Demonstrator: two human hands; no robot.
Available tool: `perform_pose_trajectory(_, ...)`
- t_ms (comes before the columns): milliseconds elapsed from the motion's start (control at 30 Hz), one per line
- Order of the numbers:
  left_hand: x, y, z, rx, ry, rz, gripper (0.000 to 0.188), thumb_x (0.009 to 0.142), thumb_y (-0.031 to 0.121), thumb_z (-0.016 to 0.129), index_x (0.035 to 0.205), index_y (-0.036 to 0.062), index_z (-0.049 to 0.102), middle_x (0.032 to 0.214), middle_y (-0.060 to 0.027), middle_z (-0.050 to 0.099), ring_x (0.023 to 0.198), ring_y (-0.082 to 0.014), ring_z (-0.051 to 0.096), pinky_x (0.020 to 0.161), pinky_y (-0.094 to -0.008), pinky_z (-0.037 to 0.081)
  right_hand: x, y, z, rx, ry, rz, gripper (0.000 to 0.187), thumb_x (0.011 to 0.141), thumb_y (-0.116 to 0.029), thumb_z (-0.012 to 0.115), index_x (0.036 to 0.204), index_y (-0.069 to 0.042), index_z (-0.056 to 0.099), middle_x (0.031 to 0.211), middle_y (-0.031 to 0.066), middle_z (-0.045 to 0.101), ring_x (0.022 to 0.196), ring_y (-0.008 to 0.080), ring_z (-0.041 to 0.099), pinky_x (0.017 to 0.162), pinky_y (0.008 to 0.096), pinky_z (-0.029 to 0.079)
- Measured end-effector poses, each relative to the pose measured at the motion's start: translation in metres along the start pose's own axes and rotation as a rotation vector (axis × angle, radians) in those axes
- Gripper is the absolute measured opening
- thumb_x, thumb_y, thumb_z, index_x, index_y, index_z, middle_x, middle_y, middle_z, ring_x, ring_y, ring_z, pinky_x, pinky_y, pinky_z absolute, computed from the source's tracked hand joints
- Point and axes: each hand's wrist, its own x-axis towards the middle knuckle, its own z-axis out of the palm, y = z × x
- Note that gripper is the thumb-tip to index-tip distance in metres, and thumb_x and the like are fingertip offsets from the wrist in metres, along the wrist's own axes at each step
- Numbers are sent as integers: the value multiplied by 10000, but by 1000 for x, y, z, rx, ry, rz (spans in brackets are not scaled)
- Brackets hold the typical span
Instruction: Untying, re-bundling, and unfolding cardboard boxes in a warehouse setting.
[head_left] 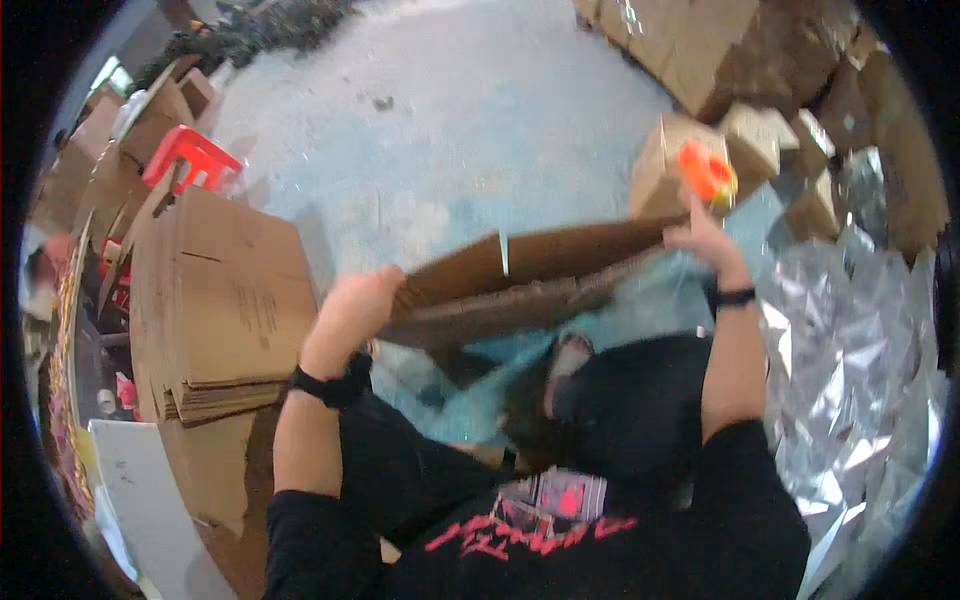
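Cardboard, brown and corrugated: a flattened box [520, 285] is spanning the middle of the frame, tilted up toward the right.

Head view: the left hand [355, 305] is closing over the box's lower left end, fingers wrapped on the edge. The right hand [705, 235] is gripping an orange tape dispenser [708, 172] at the box's upper right end; whether the fingers are also touching the cardboard, I cannot tell.

Judgement: the sheet is looking light and fairly stiff across the flutes, but apt to fold along its creases, so holding it at both ends or near a crease seems soundest. Surface is dry and matte, unlikely to be slipping.

A stack of flat cartons [215, 300] is lying at centre left, a red stool [190, 158] at upper left, crinkled silver foil [850, 350] at right, assembled boxes [700, 40] at upper right.
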Motion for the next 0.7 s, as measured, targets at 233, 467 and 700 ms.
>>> perform_pose_trajectory(233, -43, -17, -2, -228, 86, -174, 356, 990, 166, 498, 1329, 60, 501, 908, -310, 661, 873, -485, 641, 761, -559, 494, -20, -52, 51, 213, -52, -304, 876, 832, -134, 624, 1569, 19, 175, 1617, 204, 287, 1510, 290, 252, 1218, 342, 205)
perform_pose_trajectory(467, -51, -32, 32, -225, 155, -6, 503, 978, 166, 511, 1404, -69, 384, 824, -360, 631, 718, -518, 611, 679, -550, 497, -26, -108, 114, -143, 14, -190, 415, 1042, -363, 453, 1109, 11, 619, 880, 275, 636, 870, 482, 605, 733, 513, 485)
perform_pose_trajectory(700, -31, 15, 26, -375, 117, -235, 417, 904, 119, 568, 1256, -104, 559, 1340, -353, 498, 725, -463, 630, 709, -500, 539, -41, -152, 162, -40, -185, -507, 419, 1032, -370, 467, 1277, -54, 590, 984, 260, 660, 941, 454, 618, 811, 488, 509)
